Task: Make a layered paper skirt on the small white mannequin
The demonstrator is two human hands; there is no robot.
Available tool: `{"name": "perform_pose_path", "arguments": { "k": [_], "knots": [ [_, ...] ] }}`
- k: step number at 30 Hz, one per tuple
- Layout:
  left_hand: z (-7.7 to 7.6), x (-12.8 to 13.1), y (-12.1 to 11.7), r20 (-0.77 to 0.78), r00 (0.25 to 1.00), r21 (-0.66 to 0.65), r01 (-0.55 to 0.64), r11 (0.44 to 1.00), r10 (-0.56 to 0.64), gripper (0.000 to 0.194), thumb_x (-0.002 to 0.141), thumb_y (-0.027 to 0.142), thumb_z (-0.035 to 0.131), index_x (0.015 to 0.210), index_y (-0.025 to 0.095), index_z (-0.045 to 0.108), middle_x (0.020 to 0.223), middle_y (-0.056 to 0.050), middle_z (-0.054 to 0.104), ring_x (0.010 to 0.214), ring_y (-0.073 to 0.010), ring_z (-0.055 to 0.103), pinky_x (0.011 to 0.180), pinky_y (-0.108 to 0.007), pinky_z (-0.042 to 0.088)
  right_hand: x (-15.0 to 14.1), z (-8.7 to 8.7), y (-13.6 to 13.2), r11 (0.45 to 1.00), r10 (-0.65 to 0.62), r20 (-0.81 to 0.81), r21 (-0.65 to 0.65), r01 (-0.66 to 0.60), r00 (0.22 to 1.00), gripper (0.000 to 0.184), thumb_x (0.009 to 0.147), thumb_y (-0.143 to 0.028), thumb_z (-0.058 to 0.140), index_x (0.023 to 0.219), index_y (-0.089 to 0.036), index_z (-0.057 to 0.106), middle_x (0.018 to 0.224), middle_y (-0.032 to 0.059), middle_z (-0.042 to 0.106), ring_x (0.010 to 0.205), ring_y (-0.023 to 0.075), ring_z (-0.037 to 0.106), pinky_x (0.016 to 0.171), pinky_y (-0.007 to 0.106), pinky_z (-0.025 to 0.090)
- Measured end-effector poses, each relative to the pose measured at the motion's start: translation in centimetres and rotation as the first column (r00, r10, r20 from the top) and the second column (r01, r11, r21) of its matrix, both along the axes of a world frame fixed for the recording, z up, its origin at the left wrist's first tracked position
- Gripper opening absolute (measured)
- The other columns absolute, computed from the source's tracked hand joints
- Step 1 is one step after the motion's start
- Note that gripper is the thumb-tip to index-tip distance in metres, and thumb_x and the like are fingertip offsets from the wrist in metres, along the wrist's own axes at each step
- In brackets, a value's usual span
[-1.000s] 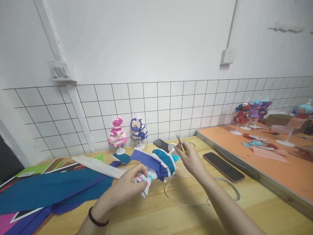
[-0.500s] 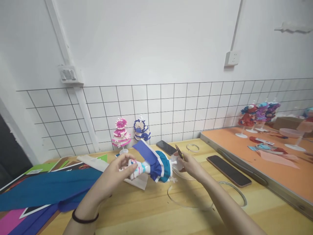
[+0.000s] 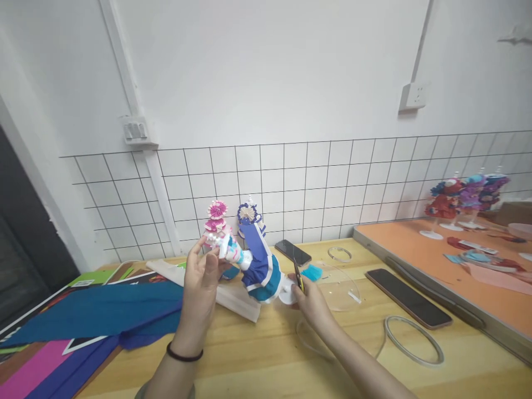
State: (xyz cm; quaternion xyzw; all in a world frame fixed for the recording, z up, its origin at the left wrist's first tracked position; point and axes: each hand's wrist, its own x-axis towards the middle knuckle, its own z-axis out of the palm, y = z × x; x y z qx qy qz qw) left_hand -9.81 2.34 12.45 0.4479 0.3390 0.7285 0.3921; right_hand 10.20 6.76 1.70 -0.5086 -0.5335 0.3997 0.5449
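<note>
Two hands hold a paper-dressed doll above a wooden worktable.

The left hand (image 3: 202, 277) has its fingers curled closed round the upper end of the doll (image 3: 253, 265), which tilts down toward 4 o'clock; its pleated blue-and-white paper skirt flares just above the tabletop (image 3: 266, 360). At 3 o'clock of the skirt the right hand (image 3: 310, 302) pinches small yellow-handled scissors (image 3: 297, 275), fingers closed on them, beside the doll's round white base. Smooth blue crepe sheets (image 3: 95, 313) cover the table at 9 o'clock. A clear plastic dome (image 3: 338, 282), a thin clear ring (image 3: 413, 339) and a dark phone (image 3: 408, 298) lie at 3 o'clock, before the raised edge of an orange board (image 3: 457, 277). Bare wood lies open toward 6 o'clock.
</note>
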Motion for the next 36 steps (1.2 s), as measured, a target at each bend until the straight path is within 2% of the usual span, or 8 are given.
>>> {"name": "perform_pose_path", "arguments": {
  "k": [5,11,17,21,24,27,31,36],
  "knots": [
    [-0.4,0.9,0.3,-0.004,1.000,-0.042,-0.013,0.999,0.013,0.092,0.054,0.036,0.080,0.132,0.021,0.034,0.095,-0.004,0.067,0.085,-0.0166,0.063,0.076,-0.025,0.048,-1.2,-0.3,-0.8,0.999,0.020,-0.040,-0.030,-0.022,0.999,0.026,0.080,-0.023,0.042,0.100,-0.015,0.055,0.087,0.0106,0.065,0.073,0.0224,0.066,0.053,0.036,0.057],
    [-0.4,1.0,0.1,-0.123,0.978,-0.088,-0.182,0.979,0.170,0.069,0.060,0.029,0.076,0.123,0.023,0.047,0.082,0.001,0.064,0.075,-0.0133,0.061,0.074,-0.023,0.047,-1.8,-0.6,-1.4,0.988,0.112,-0.065,-0.102,-0.118,0.992,0.024,0.077,-0.023,0.047,0.096,-0.016,0.059,0.077,0.0051,0.066,0.065,0.0200,0.066,0.049,0.030,0.052],
    [0.0,0.5,-0.2,-0.252,0.958,-0.088,-0.164,0.983,0.137,0.076,0.062,0.028,0.075,0.129,0.028,0.040,0.105,-0.002,0.060,0.090,-0.0148,0.059,0.081,-0.023,0.045,0.3,3.1,-1.6,0.972,0.121,-0.115,-0.186,-0.141,0.986,0.019,0.074,-0.031,0.053,0.086,-0.017,0.057,0.069,0.0000,0.061,0.043,0.0120,0.057,0.033,0.018,0.035],
    [-0.2,1.0,-0.2,-0.278,0.960,-0.108,-0.052,0.993,0.020,0.080,0.064,0.029,0.074,0.133,0.025,0.034,0.092,-0.001,0.066,0.083,-0.0149,0.062,0.077,-0.023,0.046,0.7,5.4,-2.3,0.966,0.121,-0.213,-0.200,-0.164,0.970,0.033,0.082,-0.047,0.042,0.095,-0.019,0.050,0.080,0.0042,0.064,0.031,0.0037,0.034,0.032,0.017,0.021],
    [-0.6,1.3,-0.1,-0.288,0.954,-0.144,0.042,0.989,-0.082,0.083,0.065,0.029,0.073,0.135,0.022,0.030,0.083,-0.002,0.069,0.077,-0.0161,0.064,0.074,-0.025,0.048,0.7,6.2,-2.9,0.948,0.205,-0.224,-0.196,-0.251,0.953,0.043,0.084,-0.056,0.033,0.102,-0.020,0.048,0.080,0.0046,0.065,0.033,0.0038,0.024,0.034,0.019,0.017],
    [-0.9,1.1,0.2,-0.285,0.955,-0.141,0.043,0.989,-0.082,0.084,0.064,0.030,0.074,0.135,0.021,0.030,0.088,-0.004,0.070,0.078,-0.0162,0.065,0.074,-0.025,0.048,1.3,6.7,-3.2,0.912,0.352,-0.081,-0.192,-0.361,0.932,0.042,0.081,-0.057,0.044,0.090,-0.018,0.056,0.060,-0.0021,0.056,0.036,0.0042,0.017,0.037,0.020,0.012],
    [-1.4,0.6,0.7,-0.302,0.949,-0.135,0.051,0.990,-0.090,0.086,0.063,0.031,0.075,0.135,0.021,0.029,0.085,-0.002,0.069,0.078,-0.0167,0.064,0.075,-0.028,0.048,1.7,7.1,-3.8,0.864,0.482,0.020,-0.180,-0.471,0.876,0.027,0.064,-0.036,0.073,0.065,-0.015,0.057,0.055,-0.0045,0.052,0.045,0.0056,0.036,0.044,0.019,0.027],
    [-1.8,0.6,0.8,-0.262,0.952,-0.179,0.116,0.977,-0.161,0.090,0.061,0.033,0.076,0.135,0.019,0.028,0.095,-0.007,0.069,0.091,-0.0223,0.064,0.081,-0.033,0.048,0.2,6.7,-4.8,0.783,0.618,0.015,-0.099,-0.613,0.786,0.026,0.062,-0.021,0.072,0.068,-0.019,0.046,0.070,-0.0021,0.061,0.069,0.0153,0.057,0.066,0.025,0.042]
  ]
}}
